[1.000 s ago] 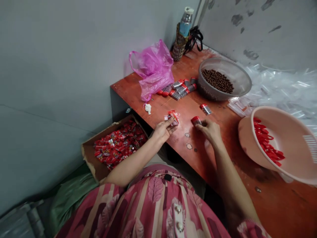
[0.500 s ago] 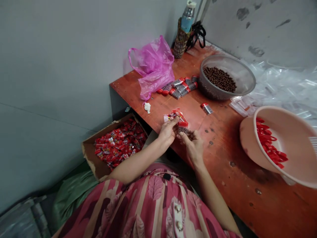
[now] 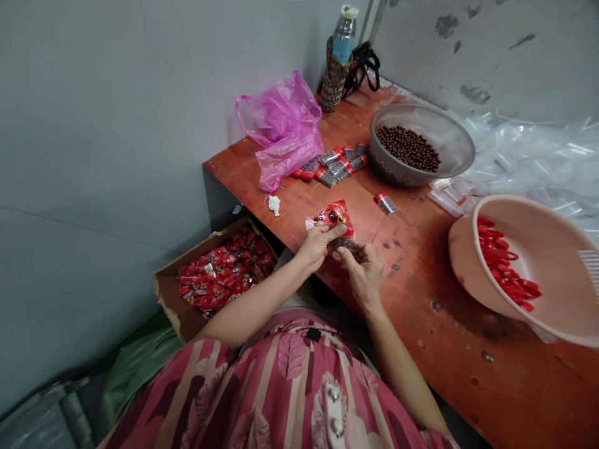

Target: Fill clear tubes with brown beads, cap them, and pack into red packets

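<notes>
Both of my hands meet over the near edge of the table, closed on small things. My left hand [image 3: 316,247] pinches a red printed plastic wrapper [image 3: 337,213], its thumb lying across the lower part. Just below, a small clear container of dark balls [image 3: 344,242] shows partly between the hands. My right hand [image 3: 365,272] grips that container, thumb toward the left fingers; its lower end is hidden. Whether the container is inside the wrapper or behind it, I cannot tell. A similar red-capped container [image 3: 385,203] lies on the table beyond my right hand.
An open carton [image 3: 163,284] of red packets stands low at left. The orange-red table [image 3: 402,337] bears a pink plastic bag [image 3: 285,125], several filled containers [image 3: 337,163], a grey bowl [image 3: 461,153] of brown balls, a pink basin [image 3: 468,265] with red caps, and clear plastic pieces [image 3: 528,146].
The red wrapper now stands more upright and spread above my left thumb. My left thumb has moved over the container's red top, covering more of it. The view has shifted slightly.
</notes>
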Available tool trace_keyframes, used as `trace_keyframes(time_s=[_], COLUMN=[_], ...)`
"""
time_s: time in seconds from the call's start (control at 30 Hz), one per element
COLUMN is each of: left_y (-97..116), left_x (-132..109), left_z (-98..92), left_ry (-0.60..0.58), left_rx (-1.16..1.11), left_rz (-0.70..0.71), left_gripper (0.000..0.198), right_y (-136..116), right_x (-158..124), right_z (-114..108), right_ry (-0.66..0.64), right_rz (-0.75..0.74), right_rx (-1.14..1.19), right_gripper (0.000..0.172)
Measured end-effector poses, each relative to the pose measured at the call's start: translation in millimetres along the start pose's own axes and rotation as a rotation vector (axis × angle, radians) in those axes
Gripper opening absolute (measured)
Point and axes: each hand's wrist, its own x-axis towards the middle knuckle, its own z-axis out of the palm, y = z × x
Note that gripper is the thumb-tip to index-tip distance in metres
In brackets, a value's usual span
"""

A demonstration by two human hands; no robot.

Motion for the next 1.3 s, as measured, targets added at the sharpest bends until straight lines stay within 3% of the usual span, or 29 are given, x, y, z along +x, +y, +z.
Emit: trace_keyframes(time_s=[0.23, 0.43, 0.6, 0.7, 0.8, 1.03, 1.3], left_y=[12.7, 8.6, 10.9, 9.7, 5.6, 7.8, 12.4], left_x=[0.4, 3.0, -1.0, -1.5, -2.1, -6.6, -21.1], left_z=[-1.0, 1.4, 0.7, -1.5, -1.4, 2.3, -2.7], left_ry=[-0.094, -0.024, -0.081, -0.122, -0.087, 0.013, -0.016], left_rx=[0.116, 0.176, 0.155, 0.162, 0.185, 0.054, 0.023], left_rz=[-0.052, 0.076, 0.019, -0.019, 0.011, 0.053, 0.037], left_gripper=[0.038, 0.032, 0.035, 0.034, 0.03, 0.039, 0.038], right_y=[-7.7, -3.3, -5.5, -7.6, -7.7, -7.6, -3.6], right_x=[7.2, 7.1, 10.8, 11.8, 11.1, 8.9, 8.4], right_z=[-4.3, -1.2, -0.8, -3.2, -3.0, 2.7, 8.4], right_ry=[-0.141, -0.007, -0.16, -0.126, -0.027, -0.134, -0.11], right_rz=[0.196, 0.039, 0.209, 0.101, -0.019, 0.126, 0.106], right_rx=[0.272, 0.085, 0.364, 0.24, 0.097, 0.417, 0.492], right_gripper=[0.025, 0.028, 0.025, 0.022, 0.021, 0.034, 0.024])
